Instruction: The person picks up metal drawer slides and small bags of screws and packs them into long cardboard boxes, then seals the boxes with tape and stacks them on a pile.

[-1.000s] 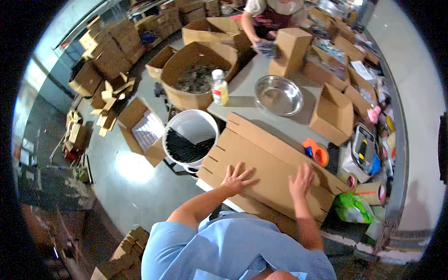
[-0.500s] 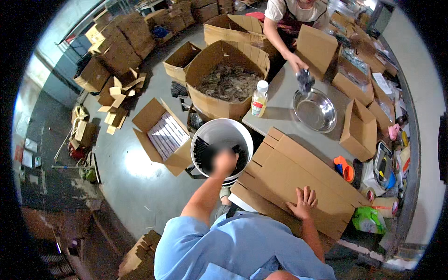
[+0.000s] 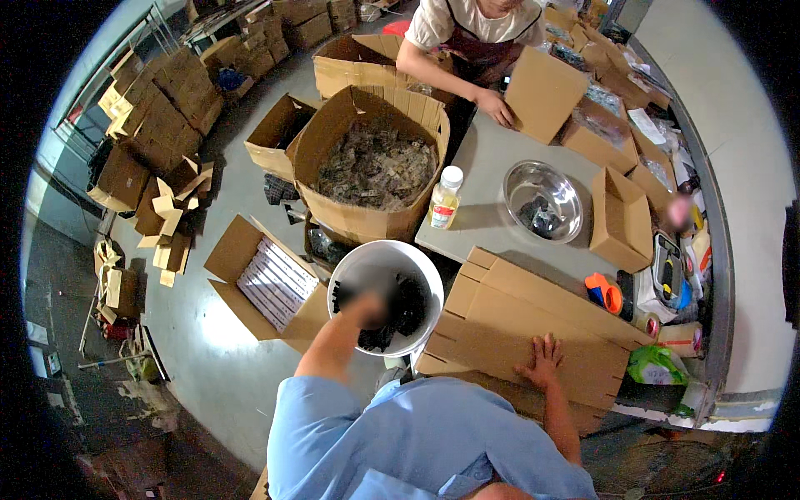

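Note:
My left hand [image 3: 365, 310] reaches down into a white bucket [image 3: 385, 254], smeared by motion, so its fingers cannot be made out. Loose black pieces [image 3: 407, 308] lie in the bucket around it, too jumbled to tell their kind. Flat on a folded cardboard sheet [image 3: 492, 329] at the table's near side rests my right hand [image 3: 546, 363], fingers spread and holding nothing. Dark shiny pieces [image 3: 540, 220] sit in a steel bowl [image 3: 568, 193] farther back on the table.
Beside the bucket stands an open carton [image 3: 223, 250] with white strips inside. A large carton [image 3: 367, 218] of dark pieces is behind it. A capped bottle [image 3: 446, 198] stands on the table edge. Opposite, a co-worker's hand [image 3: 496, 108] touches an upright box [image 3: 546, 92]. Orange tape dispenser [image 3: 603, 293] lies at right.
The co-worker's hand has gone from above the bowl to the upright box; the dark pieces it held now lie in the bowl. My left hand stays in the bucket, where the black pieces have shifted.

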Demonstrator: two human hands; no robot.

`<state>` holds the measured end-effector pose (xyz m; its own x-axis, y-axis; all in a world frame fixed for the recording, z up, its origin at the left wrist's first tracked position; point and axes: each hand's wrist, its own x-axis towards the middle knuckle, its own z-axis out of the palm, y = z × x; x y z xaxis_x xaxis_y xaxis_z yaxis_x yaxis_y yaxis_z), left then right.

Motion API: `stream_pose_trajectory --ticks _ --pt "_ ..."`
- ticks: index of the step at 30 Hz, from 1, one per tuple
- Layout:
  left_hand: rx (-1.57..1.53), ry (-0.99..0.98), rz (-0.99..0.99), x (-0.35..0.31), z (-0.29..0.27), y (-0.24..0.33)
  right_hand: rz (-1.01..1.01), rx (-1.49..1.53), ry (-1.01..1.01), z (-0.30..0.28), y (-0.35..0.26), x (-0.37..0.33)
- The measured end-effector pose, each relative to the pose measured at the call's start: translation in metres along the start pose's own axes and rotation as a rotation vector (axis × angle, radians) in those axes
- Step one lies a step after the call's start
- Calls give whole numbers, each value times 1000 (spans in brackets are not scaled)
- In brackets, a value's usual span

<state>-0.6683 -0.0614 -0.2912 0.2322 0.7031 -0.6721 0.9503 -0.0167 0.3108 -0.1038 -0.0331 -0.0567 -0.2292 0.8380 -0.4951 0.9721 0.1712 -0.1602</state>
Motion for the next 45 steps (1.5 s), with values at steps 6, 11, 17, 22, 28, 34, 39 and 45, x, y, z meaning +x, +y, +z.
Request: stream_pose_trajectory --ticks 6,11,17,22,28,34,39,45 --pt "-688 -228 -413 -108 -81 60 -9 -63 103 0 13 -20" --pt "-1409 25 -91 -200 -77 115 -31 -55 67 -11 1 -19" --pt "-1761 219 -294 -245 -48 185 -97 -110 109 -9 3 -23" --pt "-2257 341 -160 -232 -48 242 -77 -57 132 -14 -2 -34" --pt "-2464 463 -216 -199 -71 291 -75 -19 167 -16 3 -37" --pt "-2477 514 -37 -155 -94 370 -33 -7 60 -21 5 -36" --pt "-2339 92 273 -89 -101 487 -88 -91 112 -29 -4 -43" --pt "-2380 -125 170 23 -77 561 -44 -58 71 1 7 -22"
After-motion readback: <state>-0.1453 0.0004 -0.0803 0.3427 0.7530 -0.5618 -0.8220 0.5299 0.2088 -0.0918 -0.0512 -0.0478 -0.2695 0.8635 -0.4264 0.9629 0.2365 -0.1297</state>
